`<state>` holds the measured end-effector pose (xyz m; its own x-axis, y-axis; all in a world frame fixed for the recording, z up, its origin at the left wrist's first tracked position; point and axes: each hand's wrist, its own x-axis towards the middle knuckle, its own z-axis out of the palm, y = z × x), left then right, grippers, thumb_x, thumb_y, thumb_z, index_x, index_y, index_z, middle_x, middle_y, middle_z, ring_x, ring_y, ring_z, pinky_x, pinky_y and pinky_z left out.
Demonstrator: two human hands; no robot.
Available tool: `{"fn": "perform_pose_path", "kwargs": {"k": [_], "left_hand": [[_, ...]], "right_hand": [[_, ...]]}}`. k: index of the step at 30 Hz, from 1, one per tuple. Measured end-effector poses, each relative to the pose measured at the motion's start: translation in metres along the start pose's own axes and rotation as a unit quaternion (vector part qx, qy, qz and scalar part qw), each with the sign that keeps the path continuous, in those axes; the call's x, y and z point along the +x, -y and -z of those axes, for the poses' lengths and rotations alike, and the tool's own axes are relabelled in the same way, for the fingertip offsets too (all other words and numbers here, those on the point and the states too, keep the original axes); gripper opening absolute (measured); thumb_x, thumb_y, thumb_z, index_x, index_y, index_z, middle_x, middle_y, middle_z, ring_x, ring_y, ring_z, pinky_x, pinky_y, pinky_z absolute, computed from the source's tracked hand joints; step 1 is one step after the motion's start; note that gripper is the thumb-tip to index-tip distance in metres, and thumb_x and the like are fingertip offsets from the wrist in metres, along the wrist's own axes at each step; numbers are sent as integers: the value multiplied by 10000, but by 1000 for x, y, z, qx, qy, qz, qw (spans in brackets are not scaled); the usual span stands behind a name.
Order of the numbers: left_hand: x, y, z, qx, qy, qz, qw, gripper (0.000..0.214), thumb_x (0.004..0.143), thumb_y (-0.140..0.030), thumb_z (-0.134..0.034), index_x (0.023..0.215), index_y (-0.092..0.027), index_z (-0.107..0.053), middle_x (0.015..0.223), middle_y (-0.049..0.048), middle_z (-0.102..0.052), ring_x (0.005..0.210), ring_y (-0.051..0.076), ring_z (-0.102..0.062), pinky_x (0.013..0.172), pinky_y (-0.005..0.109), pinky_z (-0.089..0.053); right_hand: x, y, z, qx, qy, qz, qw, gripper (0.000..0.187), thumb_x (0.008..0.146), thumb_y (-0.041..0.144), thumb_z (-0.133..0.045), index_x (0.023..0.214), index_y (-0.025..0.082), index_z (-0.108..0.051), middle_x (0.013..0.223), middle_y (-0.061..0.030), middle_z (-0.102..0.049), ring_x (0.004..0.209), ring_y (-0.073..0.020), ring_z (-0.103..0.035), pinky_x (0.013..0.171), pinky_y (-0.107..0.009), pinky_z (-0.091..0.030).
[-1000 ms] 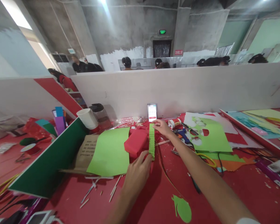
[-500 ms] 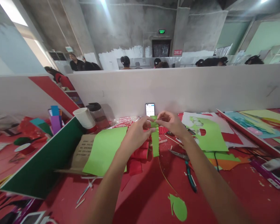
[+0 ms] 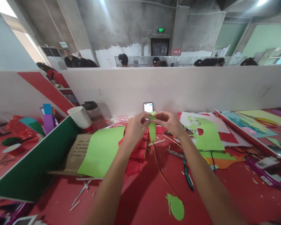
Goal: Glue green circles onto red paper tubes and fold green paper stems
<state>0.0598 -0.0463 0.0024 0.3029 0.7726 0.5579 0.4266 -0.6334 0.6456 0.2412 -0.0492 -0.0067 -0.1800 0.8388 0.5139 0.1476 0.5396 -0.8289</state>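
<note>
Both hands meet above the middle of the red table (image 3: 150, 200). My left hand (image 3: 138, 126) pinches a light green paper strip (image 3: 152, 133) near its top. From the other side my right hand (image 3: 170, 122) pinches the same strip, fingertips close to the left ones. The strip hangs down between the hands. Below it a thin tan stem (image 3: 158, 164) curves down towards a green paper leaf cutout (image 3: 176, 208) on the table. Pressed fingers hide the strip's upper part. Red crepe-like paper (image 3: 139, 151) lies just under my left hand.
Pliers (image 3: 186, 172) lie by my right forearm. Green paper sheets (image 3: 103, 150) (image 3: 209, 134) lie on both sides. A phone (image 3: 148, 107) leans on the white partition (image 3: 178, 87). A green divider (image 3: 44, 156), a white paper roll (image 3: 79, 117) and a dark-lidded bottle (image 3: 93, 114) stand at left.
Both hands have come closer together at the top of the green strip, which hangs shorter below them. The whole view has shifted slightly, moving the scene left.
</note>
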Motion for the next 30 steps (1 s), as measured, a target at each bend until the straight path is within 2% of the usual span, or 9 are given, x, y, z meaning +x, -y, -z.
{"fn": "perform_pose_path", "kwargs": {"k": [6,10,13,19,24,30], "left_hand": [[1,2,2,9,-8,-2,1000,162,886,-294,-555,955,-201,-669,817,20,-707,698,139,-625,650,250,-461],[3,4,2,-41,1,-12,999,246,853,-224,-596,1099,-213,-601,927,37,-706,779,143,-658,703,259,-502],[4,7,2,-38,12,-14,999,313,844,-202,-606,1154,-237,-585,932,39,-712,807,156,-672,731,276,-518],[4,6,1,-30,10,-17,999,178,846,-223,-609,1005,-248,-684,910,23,-735,828,178,-685,760,285,-519],[3,6,-2,-48,-6,-16,999,180,858,-251,-595,1006,-233,-696,899,34,-732,827,178,-671,749,285,-509],[6,8,-6,-110,-23,-10,994,177,861,-307,-591,925,-186,-704,825,44,-718,769,168,-650,706,278,-500]], "right_hand": [[0,-5,-3,-7,-46,-4,999,213,777,364,-711,890,184,-709,845,-39,-716,808,-181,-670,763,-338,-561],[0,-5,-3,-20,-43,-4,999,207,775,378,-713,852,186,-705,807,-33,-711,772,-175,-671,732,-325,-563],[-1,-5,-2,-18,-36,5,999,224,772,386,-719,886,194,-691,845,-37,-718,795,-182,-678,739,-327,-568],[-2,-7,-2,-23,-20,19,999,299,795,378,-707,1056,235,-685,966,-54,-733,871,-206,-689,804,-372,-570],[-1,-9,-2,-25,-39,36,998,230,790,374,-714,959,218,-709,918,-50,-731,857,-204,-691,804,-373,-575],[-1,-9,-2,-12,-56,45,997,246,771,396,-729,931,210,-699,908,-45,-725,852,-199,-686,791,-360,-575]]}}
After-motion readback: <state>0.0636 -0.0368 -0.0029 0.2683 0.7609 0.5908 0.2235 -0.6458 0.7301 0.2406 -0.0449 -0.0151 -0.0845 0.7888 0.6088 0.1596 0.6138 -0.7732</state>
